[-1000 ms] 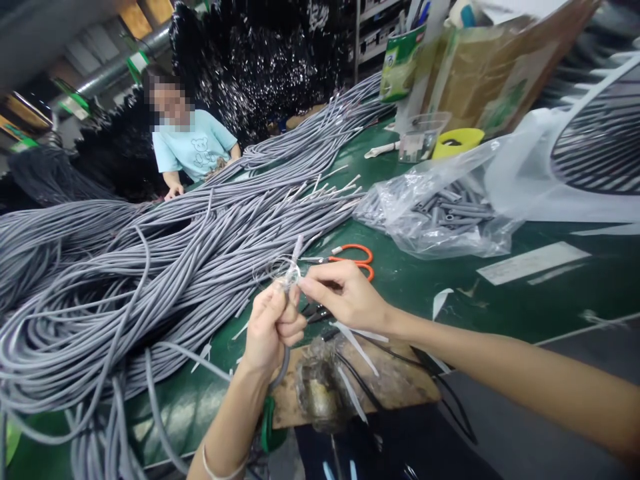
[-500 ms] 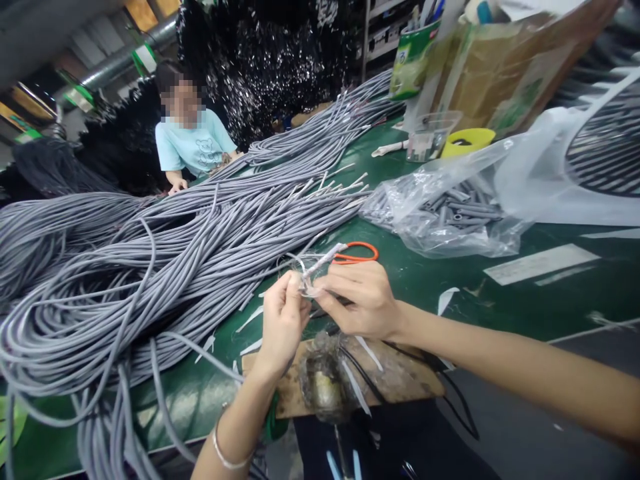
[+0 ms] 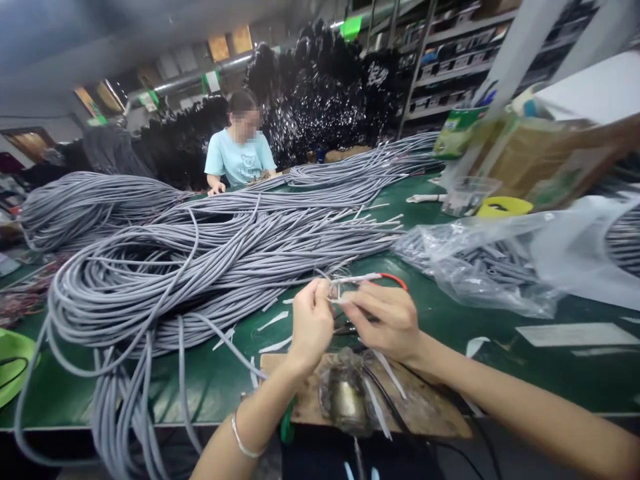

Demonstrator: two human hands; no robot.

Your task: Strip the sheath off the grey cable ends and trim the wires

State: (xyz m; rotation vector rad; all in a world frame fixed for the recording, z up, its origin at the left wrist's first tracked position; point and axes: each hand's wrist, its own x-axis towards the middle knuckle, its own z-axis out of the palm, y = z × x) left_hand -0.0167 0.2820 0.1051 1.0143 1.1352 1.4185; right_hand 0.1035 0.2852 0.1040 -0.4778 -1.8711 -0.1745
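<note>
Left hand (image 3: 311, 323) is closed in a pinch on the stripped end of a grey cable (image 3: 356, 279). Right hand (image 3: 385, 319) is closed on the same end from the other side, fingertips of both brought together. The cable end is held in the air between the two hands, above the near table edge; thin pale strands are seen fanned out at it, finer detail too blurred to read. Step in hand is judged to be fingertip work on the exposed end, with nothing set down. A steady left pinch and small right-finger motions are called for, since loose strands are easily snagged. Orange-handled scissors (image 3: 395, 280) are seen just behind the right hand, mostly hidden. A wooden board (image 3: 415, 407) carrying a plastic-wrapped metal fixture (image 3: 345, 393) is placed just below the hands. A cable pile (image 3: 200, 260) is spread to the left over the green table (image 3: 500, 373), and a clear bag of cut sleeves (image 3: 480, 267) is laid to the right. A co-worker (image 3: 240, 157) is seated at the far side.
</note>
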